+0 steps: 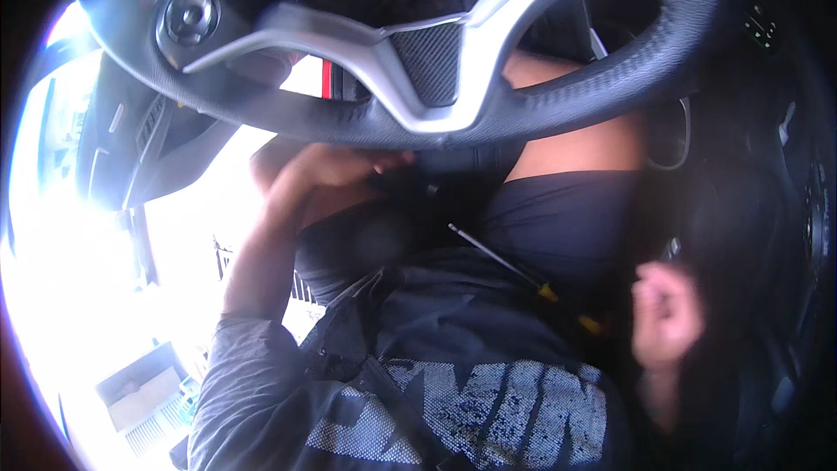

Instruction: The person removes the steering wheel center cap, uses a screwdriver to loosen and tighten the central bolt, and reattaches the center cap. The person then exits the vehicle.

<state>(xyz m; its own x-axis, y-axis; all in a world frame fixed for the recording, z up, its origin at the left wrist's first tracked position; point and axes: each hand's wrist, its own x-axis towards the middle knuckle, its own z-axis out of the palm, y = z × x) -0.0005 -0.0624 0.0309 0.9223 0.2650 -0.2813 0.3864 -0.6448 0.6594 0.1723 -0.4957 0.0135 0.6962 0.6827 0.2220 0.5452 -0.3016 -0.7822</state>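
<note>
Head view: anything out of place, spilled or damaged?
A screwdriver lies diagonally across the person's lap, below the steering wheel in the picture, apparently unheld; an odd resting place for a tool. No spill or damage stands out.

Glaring daylight at left borders a dark car cabin.

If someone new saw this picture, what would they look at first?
Probably the big silver-spoked steering wheel stretching across the top. Next, maybe the thin tool with yellow parts, slanting over the person's lap near the middle. Then perhaps the blurry right hand, off to the right.
</note>
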